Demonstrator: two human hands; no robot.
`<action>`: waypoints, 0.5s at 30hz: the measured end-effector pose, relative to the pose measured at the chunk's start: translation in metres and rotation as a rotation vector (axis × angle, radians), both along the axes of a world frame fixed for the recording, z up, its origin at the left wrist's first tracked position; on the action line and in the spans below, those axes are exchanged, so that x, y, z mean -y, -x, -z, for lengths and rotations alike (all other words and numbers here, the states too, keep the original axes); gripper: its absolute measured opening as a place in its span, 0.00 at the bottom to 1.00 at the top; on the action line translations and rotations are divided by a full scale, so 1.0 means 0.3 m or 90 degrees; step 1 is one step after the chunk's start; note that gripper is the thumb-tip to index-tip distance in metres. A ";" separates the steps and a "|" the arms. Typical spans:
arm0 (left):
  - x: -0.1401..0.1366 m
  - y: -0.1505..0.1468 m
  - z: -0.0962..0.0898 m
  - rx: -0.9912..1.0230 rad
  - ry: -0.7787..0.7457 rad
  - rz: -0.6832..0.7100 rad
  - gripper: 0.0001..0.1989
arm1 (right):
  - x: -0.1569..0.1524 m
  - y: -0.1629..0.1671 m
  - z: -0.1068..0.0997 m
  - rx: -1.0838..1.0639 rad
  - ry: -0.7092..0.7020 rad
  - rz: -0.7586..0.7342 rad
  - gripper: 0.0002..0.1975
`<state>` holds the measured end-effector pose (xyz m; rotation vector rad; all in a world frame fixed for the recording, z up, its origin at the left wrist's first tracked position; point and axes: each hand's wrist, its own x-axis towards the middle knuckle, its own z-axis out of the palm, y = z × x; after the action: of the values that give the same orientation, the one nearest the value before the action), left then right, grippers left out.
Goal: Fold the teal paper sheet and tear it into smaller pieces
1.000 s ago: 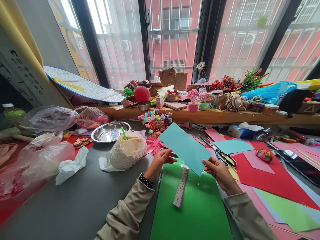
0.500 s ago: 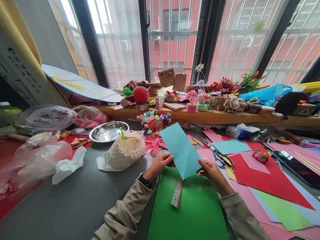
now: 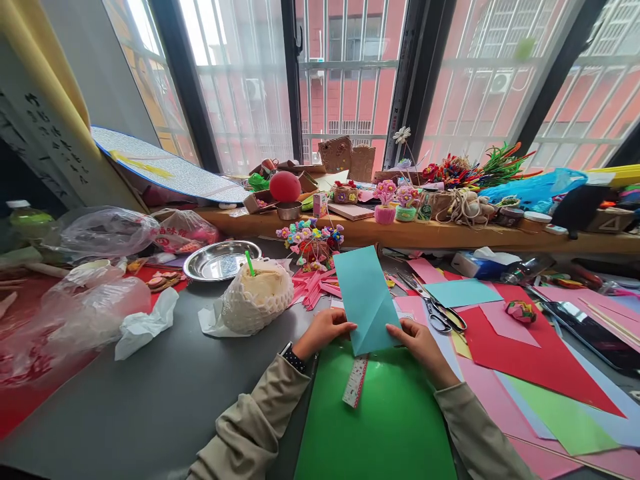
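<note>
A light blue sheet of paper [image 3: 365, 287] with a diagonal crease near its lower end is held up between my two hands. My left hand [image 3: 327, 333] pinches its left edge, thumb on the front face. On the right edge, low down, my right hand [image 3: 417, 343] grips with the thumb in front and fingers mostly behind. Beneath the paper lies a green mat [image 3: 380, 420] on the grey table. A small patterned ruler [image 3: 355, 383] rests on that mat, its upper end meeting the paper's lower edge in view.
Right of my hands, scissors [image 3: 443, 312] lie among coloured papers, including a red sheet [image 3: 540, 363]. A phone [image 3: 590, 333] sits farther right. To the left stand a coconut in foam netting [image 3: 255, 300], a metal plate [image 3: 220, 259] and plastic bags [image 3: 100, 307]. Crafts crowd the wooden sill [image 3: 300, 223].
The blue paper has turned from a slant to nearly upright, and its lower edge now looks flatter rather than pointed. Both hands still hold it. The camera view has shifted slightly.
</note>
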<state>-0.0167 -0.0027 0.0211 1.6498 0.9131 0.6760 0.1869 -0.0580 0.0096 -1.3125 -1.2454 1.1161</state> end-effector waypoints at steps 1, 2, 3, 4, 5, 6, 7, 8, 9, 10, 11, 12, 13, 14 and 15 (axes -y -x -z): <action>0.001 0.000 -0.001 -0.004 -0.004 0.001 0.18 | 0.001 0.000 -0.003 0.002 0.001 -0.002 0.17; 0.002 0.000 -0.002 -0.009 -0.008 0.003 0.18 | 0.003 0.000 -0.007 0.003 0.000 -0.004 0.17; 0.003 0.000 -0.003 -0.015 -0.010 0.008 0.18 | 0.004 0.000 -0.009 0.004 0.000 -0.005 0.18; 0.004 0.000 -0.005 -0.021 -0.011 0.014 0.17 | 0.005 0.000 -0.011 0.005 0.001 -0.005 0.18; 0.006 -0.001 -0.006 -0.027 -0.011 0.021 0.17 | 0.006 0.000 -0.012 0.005 0.003 -0.006 0.19; 0.008 -0.002 -0.008 -0.033 -0.010 0.029 0.17 | 0.006 0.001 -0.012 0.004 0.007 -0.009 0.19; 0.010 -0.003 -0.009 -0.038 -0.010 0.035 0.17 | 0.006 0.001 -0.010 0.003 0.012 -0.012 0.19; 0.012 -0.004 -0.010 -0.042 -0.010 0.040 0.17 | 0.006 0.001 -0.008 0.001 0.017 -0.016 0.20; 0.013 -0.005 -0.010 -0.043 -0.011 0.044 0.18 | 0.005 0.002 -0.006 -0.002 0.022 -0.019 0.20; 0.014 -0.006 -0.010 -0.043 -0.011 0.045 0.18 | 0.005 0.001 -0.002 -0.004 0.025 -0.019 0.20; 0.015 -0.008 -0.009 -0.041 -0.011 0.046 0.18 | 0.004 0.001 0.001 -0.006 0.028 -0.017 0.20; 0.015 -0.009 -0.008 -0.038 -0.008 0.047 0.18 | 0.004 0.000 0.004 -0.007 0.030 -0.011 0.20; 0.016 -0.011 -0.007 -0.035 -0.003 0.049 0.18 | 0.003 -0.001 0.008 -0.007 0.032 -0.005 0.20; 0.017 -0.013 -0.006 -0.033 0.004 0.054 0.18 | 0.004 -0.002 0.010 -0.007 0.033 0.002 0.20; 0.019 -0.015 -0.005 -0.033 0.014 0.062 0.19 | 0.004 -0.003 0.013 -0.008 0.034 0.009 0.20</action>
<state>-0.0123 -0.0083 0.0227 1.6872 0.8681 0.5584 0.1877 -0.0592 0.0058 -1.3510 -1.2032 1.1532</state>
